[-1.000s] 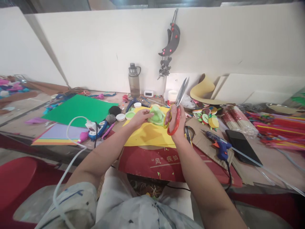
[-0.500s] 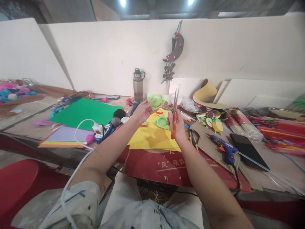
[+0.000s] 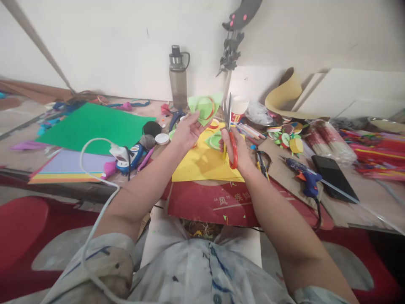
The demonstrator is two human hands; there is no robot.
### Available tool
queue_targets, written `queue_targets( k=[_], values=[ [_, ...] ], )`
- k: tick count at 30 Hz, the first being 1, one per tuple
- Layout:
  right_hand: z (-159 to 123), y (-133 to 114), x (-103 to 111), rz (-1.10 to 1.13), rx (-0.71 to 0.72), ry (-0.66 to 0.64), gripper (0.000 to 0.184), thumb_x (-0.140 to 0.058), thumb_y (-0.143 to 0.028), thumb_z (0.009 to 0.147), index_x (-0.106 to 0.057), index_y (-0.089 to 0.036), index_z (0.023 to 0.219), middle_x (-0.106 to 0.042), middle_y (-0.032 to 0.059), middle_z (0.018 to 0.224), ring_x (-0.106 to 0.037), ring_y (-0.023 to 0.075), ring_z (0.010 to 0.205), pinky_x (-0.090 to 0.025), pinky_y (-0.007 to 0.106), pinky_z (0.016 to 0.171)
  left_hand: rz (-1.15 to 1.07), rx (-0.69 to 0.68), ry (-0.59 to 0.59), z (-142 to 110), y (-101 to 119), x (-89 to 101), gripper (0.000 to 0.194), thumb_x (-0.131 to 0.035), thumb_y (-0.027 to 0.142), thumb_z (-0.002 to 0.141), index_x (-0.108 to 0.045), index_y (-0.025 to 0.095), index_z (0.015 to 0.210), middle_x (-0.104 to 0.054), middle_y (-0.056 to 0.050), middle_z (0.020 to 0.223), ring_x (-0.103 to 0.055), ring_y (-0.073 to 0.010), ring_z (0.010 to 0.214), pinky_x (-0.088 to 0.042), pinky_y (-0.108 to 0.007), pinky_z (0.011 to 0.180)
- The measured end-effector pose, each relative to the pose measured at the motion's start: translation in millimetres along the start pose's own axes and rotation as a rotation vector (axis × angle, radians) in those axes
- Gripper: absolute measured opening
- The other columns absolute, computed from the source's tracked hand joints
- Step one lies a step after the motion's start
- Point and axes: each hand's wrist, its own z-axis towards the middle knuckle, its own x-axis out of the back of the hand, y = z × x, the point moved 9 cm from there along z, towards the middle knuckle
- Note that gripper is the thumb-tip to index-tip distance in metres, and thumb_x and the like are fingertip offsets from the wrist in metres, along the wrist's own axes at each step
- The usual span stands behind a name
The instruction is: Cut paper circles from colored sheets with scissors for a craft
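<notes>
- White board wall [image 3: 110, 55] across the top of the frame, cluttered table [image 3: 357, 215] below it, dark water bottle [image 3: 178, 84] upper centre.
- Light green paper piece [image 3: 202, 107] is just above centre, held up over the yellow sheets [image 3: 193, 166]. Left hand [image 3: 188, 134] has it pinched by the lower left, thumb in front.
- Right hand [image 3: 238, 150] is wrapped around the handles of the scissors [image 3: 227, 114], blades up and slightly parted. Solid metal by the look of it, so probably the heavier item; the loops are the place to grab.
- The paper's gotta be next to weightless, kinda floppy, and I'd guess it creases or tears if squeezed. Not very slippery imo. Take it lightly by a flat outer margin, off the round part with the red edge.
</notes>
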Motion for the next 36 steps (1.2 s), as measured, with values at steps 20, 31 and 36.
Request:
queue_targets(
  k=[20, 31, 36],
  values=[
    [-17, -21, -20, 0.086, 0.072, -0.073, 0.059, -0.060, -0.080, 0.091, -0.061, -0.023, 0.105, -0.058, -0.0030, 0.076, -0.054, 0.0110, 0.060, -0.055, 0.026, 0.058, -0.054, -0.049, -0.028, -30, -6, -21.6, 0.023, -0.074, 0.011, 0.095, -0.058, 0.019, 0.081, -0.080, -0.001, 0.095, -0.078, -0.0162, 0.107, -0.059, -0.035, 0.109],
    [-16, -30, -15, 0.013, 0.145, -0.035, 0.052, -0.060, -0.077, 0.093, -0.057, -0.024, 0.095, -0.051, -0.0057, 0.065, -0.048, 0.0123, 0.058, -0.045, 0.027, 0.058, -0.030, -0.009, -0.074, -36, -20, -24.8, 0.020, -0.079, 0.012, 0.089, -0.061, 0.018, 0.083, -0.081, -0.002, 0.094, -0.080, -0.0184, 0.103, -0.060, -0.034, 0.105],
    [-15, -29, -14, -0.008, 0.118, -0.037, 0.052, -0.064, -0.076, 0.091, -0.058, -0.025, 0.094, -0.051, -0.0054, 0.063, -0.046, 0.0130, 0.058, -0.039, 0.026, 0.054, -0.014, 0.007, -0.075, -36, -19, -25.6, 0.014, -0.077, 0.013, 0.091, -0.065, 0.018, 0.090, -0.082, -0.004, 0.097, -0.079, -0.0197, 0.107, -0.061, -0.035, 0.105]
  ],
)
